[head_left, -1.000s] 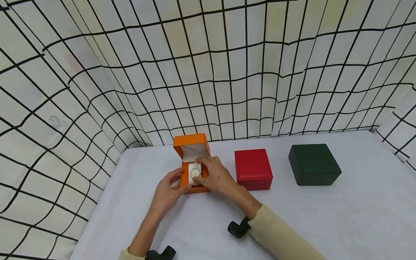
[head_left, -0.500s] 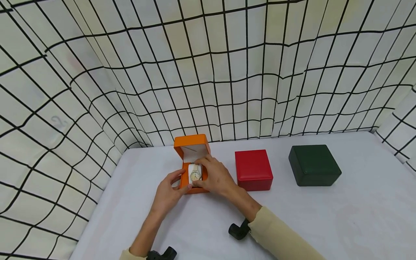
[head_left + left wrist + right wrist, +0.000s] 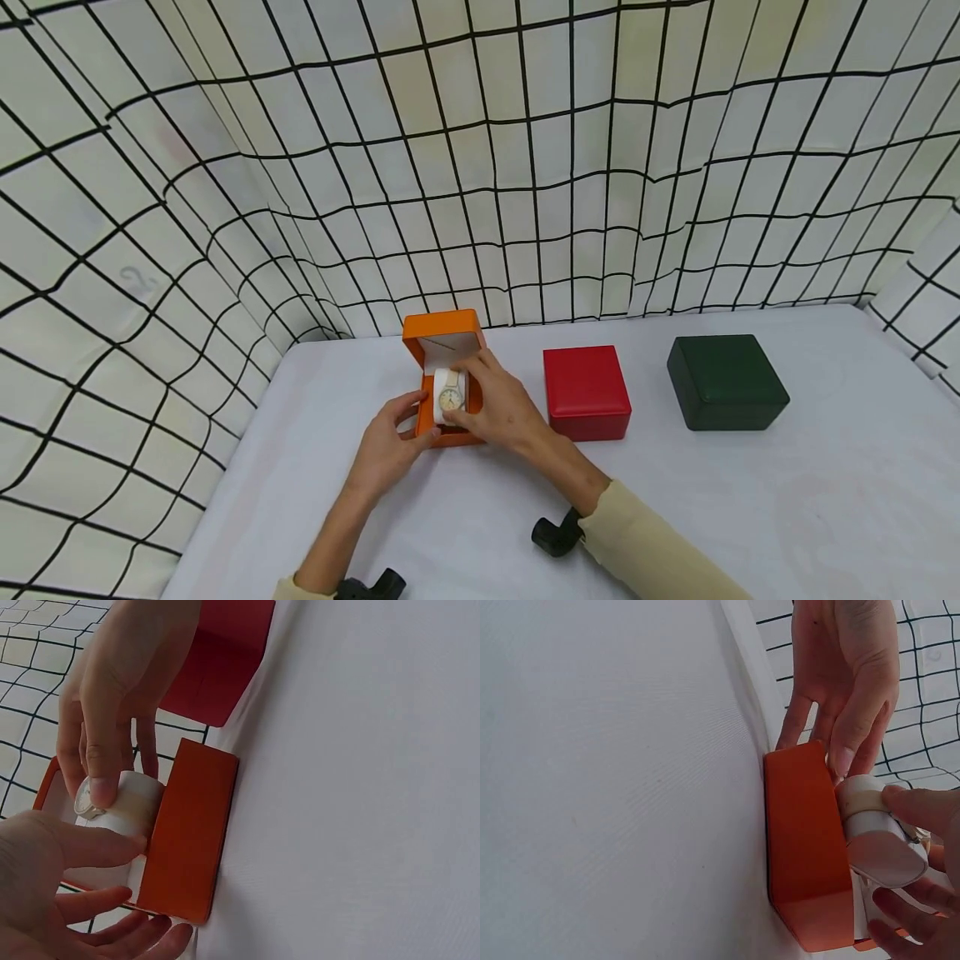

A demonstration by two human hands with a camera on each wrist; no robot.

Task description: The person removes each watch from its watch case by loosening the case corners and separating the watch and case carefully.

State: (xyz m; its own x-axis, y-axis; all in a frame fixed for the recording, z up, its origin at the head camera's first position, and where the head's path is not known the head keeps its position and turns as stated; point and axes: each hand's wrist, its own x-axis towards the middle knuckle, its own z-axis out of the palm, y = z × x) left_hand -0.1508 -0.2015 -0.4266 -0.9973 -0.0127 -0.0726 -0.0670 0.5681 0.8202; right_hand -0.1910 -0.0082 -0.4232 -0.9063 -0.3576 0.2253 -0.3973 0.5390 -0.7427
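The right hand (image 3: 506,408), thumb and fingers curved in a pinch, holds a pale-strapped watch (image 3: 451,398) wrapped around a white cushion (image 3: 889,855). Watch and cushion are at the opening of an orange box (image 3: 191,832), its lid raised at the back. The left hand (image 3: 386,437) grips the box's left side, fingers spread and lightly bent, thumb at the near rim. Beige sleeves (image 3: 660,546) cover both forearms, with black devices (image 3: 557,535) at the wrists. Rightward on the white-covered tabletop (image 3: 675,517) sit a closed red box (image 3: 585,383), then a closed dark green box (image 3: 727,379). Black grid netting (image 3: 525,187) rises behind.
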